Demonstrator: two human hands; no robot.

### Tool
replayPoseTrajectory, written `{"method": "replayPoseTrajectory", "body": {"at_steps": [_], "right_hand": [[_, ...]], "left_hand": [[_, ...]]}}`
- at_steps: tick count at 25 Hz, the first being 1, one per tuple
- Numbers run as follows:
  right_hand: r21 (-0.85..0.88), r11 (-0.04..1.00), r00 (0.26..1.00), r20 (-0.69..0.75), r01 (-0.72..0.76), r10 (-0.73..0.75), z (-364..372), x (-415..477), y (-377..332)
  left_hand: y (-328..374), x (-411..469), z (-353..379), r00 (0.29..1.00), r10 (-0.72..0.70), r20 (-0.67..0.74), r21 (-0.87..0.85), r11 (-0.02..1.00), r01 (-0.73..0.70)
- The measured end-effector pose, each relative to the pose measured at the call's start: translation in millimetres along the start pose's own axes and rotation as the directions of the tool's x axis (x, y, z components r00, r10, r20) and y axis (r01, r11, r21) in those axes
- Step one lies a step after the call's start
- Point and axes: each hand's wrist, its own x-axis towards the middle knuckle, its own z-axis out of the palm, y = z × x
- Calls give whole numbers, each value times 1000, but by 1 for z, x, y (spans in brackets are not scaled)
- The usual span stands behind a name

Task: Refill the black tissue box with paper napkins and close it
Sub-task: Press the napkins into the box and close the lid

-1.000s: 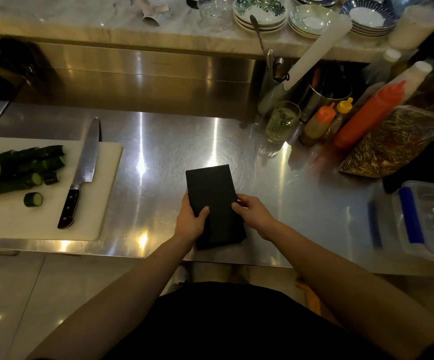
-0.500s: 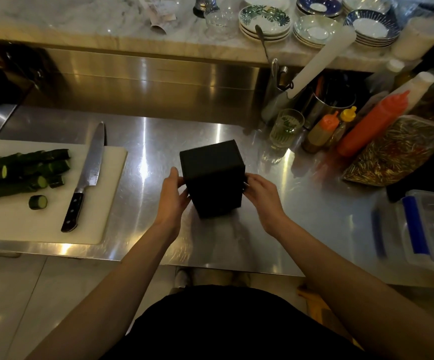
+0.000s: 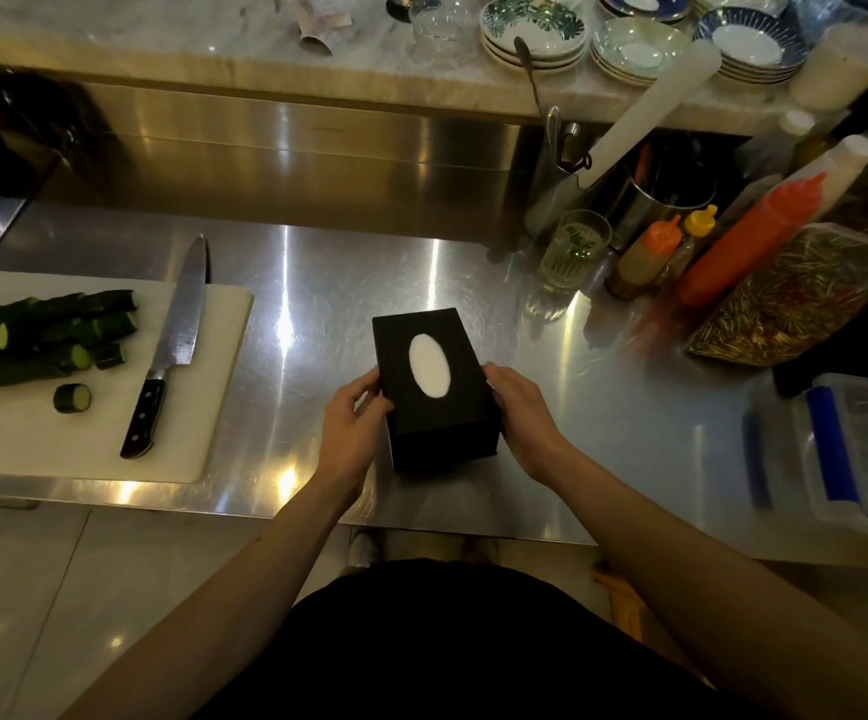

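Observation:
The black tissue box (image 3: 452, 433) stands on the steel counter (image 3: 317, 283), top face up. White paper napkins (image 3: 428, 364) show through the oval slot in its top. My left hand (image 3: 351, 423) grips the box's left side. On the opposite side, my right hand (image 3: 523, 415) holds the box. The box looks closed, with its bottom hidden against the counter.
A white cutting board (image 3: 16, 439) at the left carries cut cucumbers (image 3: 37, 337) and a large knife (image 3: 169, 350). A glass (image 3: 575, 249), sauce bottles (image 3: 749, 241), a bag (image 3: 795, 298) and a plastic container (image 3: 858, 454) crowd the right. Plates (image 3: 536, 26) sit on the marble shelf behind.
The box lay with its plain side up, was tipped on end, and now rests with the slotted face up. Both hands stayed on its sides throughout.

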Motion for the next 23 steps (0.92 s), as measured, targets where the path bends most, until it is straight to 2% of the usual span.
{"method": "replayPoseTrajectory", "body": {"at_steps": [3,8,10,12,14,17,19,20,23], "right_hand": [[-101,995,1000,11,28,-27,0,-4,9],[-248,969,999,37,-3,12,-5,-4,28],[-335,941,999,24,37,-30,-2,-7,31],[-566,809,983,13,158,-183,5,-6,29],[-768,596,954,63,234,-294,16,-1,25],[-912,342,947,123,225,-295,32,14,21],[-948,258,962,120,184,-245,39,24,21],[-956,248,970,100,156,-223,43,28,22],[-955,285,969,8,80,-246,56,33,23]], "left_hand": [[-10,-5,2,1000,-18,-6,51,999,18],[-39,-6,-6,999,-37,39,157,987,31],[-45,-7,-6,999,-3,46,221,975,-7],[-47,-7,-5,997,44,69,290,955,-62],[-46,-7,-5,996,48,81,287,955,-70],[-48,-9,-5,996,42,83,286,956,-64],[-46,-10,-5,995,46,94,270,960,-70],[-46,-9,-5,994,44,98,259,963,-68],[-45,-10,-6,995,36,92,248,967,-58]]}}
